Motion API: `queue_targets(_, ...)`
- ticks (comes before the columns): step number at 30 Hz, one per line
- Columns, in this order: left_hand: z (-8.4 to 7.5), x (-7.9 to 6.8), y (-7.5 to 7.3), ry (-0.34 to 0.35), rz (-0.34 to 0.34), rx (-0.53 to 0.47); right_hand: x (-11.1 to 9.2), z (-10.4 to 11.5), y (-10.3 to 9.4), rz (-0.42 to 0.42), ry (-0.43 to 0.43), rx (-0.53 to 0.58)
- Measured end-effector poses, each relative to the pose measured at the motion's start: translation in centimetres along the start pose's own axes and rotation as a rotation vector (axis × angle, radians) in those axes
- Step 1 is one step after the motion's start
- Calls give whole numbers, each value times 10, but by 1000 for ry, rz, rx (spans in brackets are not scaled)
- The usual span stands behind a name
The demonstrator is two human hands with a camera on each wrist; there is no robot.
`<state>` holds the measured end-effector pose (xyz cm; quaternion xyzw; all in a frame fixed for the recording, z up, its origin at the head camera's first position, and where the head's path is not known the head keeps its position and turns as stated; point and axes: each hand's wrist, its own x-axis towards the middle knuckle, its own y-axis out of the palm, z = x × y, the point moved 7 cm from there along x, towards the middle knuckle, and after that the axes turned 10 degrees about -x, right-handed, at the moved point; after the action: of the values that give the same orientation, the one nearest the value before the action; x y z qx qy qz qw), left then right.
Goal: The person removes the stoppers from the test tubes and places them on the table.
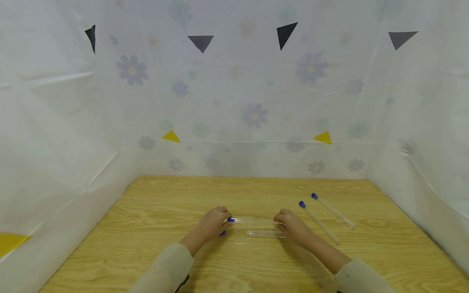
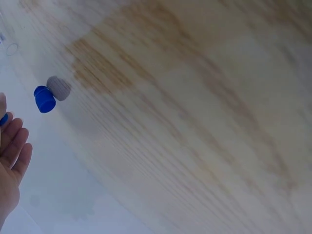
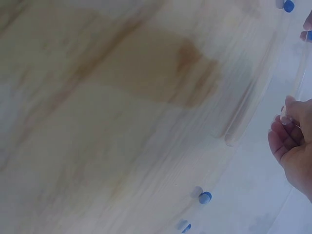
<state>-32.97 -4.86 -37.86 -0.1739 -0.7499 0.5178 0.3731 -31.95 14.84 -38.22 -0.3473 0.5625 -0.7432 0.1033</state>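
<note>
A clear test tube [image 1: 253, 220] with a blue cap [image 1: 230, 219] is held level between both hands, just above the table. My left hand [image 1: 213, 224] pinches its capped end. The thumb and fingers of my right hand [image 3: 297, 141] pinch its other end. Nearer me, an uncapped clear tube [image 1: 264, 233] lies on the table, its right end partly behind the right hand. A loose blue cap [image 2: 45, 99] stands on the table beside the left hand. The left wrist view catches only part of the left hand [image 2: 12, 165] at its edge.
On the right of the wood-grained table [image 1: 165, 260], two tubes with blue caps lie slanting side by side, one nearer [image 1: 320, 221] and one farther [image 1: 335, 212]. White flowered sheeting [image 1: 234, 101] walls off the back and both sides.
</note>
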Motion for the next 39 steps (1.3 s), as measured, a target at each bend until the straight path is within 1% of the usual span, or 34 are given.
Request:
queue_targets(3,-2,-1,0,15,-7,13,-2,1,-1,-5,-5,0)
queue_targets(6,-2,-2,2,14,-6,19,-3,2,-2,-8,-12,1)
queue_targets(10,-3,-3,3,22,-12,10,-6,2,-2,-7,-25,-4)
queue_targets(15,-6,-5,3,51,-23,-3,-9,4,-2,-15,-49,-4)
queue_targets(24,-12,-11,3,73,-14,3,-14,8,-3,4,-61,25)
queue_targets(31,-20,-17,4,137,-40,17,-22,11,-4,-32,-94,2)
queue_targets(33,-21,-18,5,130,-32,5,-24,12,-4,-32,-101,5)
queue_targets(38,-21,-21,7,94,-9,4,-27,15,-6,-44,-120,-3)
queue_targets(39,-21,-21,8,96,-8,11,-28,16,-6,-48,-126,-5)
